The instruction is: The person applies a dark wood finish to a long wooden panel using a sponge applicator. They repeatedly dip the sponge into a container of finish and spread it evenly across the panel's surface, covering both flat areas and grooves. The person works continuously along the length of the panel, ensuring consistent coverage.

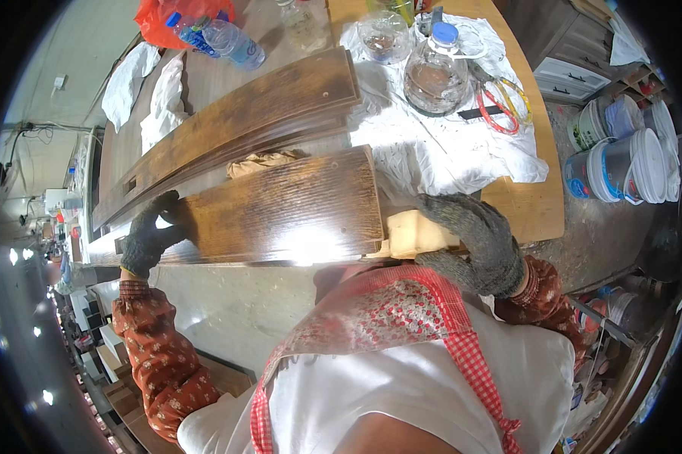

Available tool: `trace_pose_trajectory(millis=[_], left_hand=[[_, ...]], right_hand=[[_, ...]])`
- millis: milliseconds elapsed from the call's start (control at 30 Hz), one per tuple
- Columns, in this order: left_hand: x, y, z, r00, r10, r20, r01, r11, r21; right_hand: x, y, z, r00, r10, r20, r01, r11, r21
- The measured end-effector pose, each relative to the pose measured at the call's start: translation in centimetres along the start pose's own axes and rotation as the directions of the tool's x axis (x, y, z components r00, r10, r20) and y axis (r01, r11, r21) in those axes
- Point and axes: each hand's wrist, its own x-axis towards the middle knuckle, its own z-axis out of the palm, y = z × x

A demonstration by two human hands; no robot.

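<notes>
A brown stained wooden board with a glossy grain lies along the near edge of the table. My left hand, in a dark grey knit glove, grips this board toward its left end, fingers over the far edge. Just past the board's right end, my right hand, gloved alike, is closed around a pale yellow sponge-like block. Behind lie stacked brown boards, and a crumpled tan cloth shows between them and the near board.
A white cloth on the table's right carries a blue-capped jug, a clear container and red-and-yellow-handled scissors. Water bottles and a red bag are at the back left. Buckets stand on the floor at right.
</notes>
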Motion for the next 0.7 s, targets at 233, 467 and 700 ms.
trace_pose_trajectory(millis=[233,467,700], left_hand=[[0.5,1.1,-0.7,0.995,-0.049,0.088,0.048,0.999,0.014],[-0.1,-0.4,-0.2,1.0,0.029,-0.002,-0.028,0.999,0.02],[-0.7,-0.4,0.2,0.994,-0.11,-0.027,0.104,0.98,-0.172]], right_hand=[[2.0,0.9,1.0,0.985,0.007,-0.171,0.014,0.993,0.121],[1.3,3.4,1.6,0.926,0.256,-0.277,-0.27,0.963,-0.013],[3.2,1.2,2.7,0.969,0.108,-0.223,-0.095,0.993,0.068]])
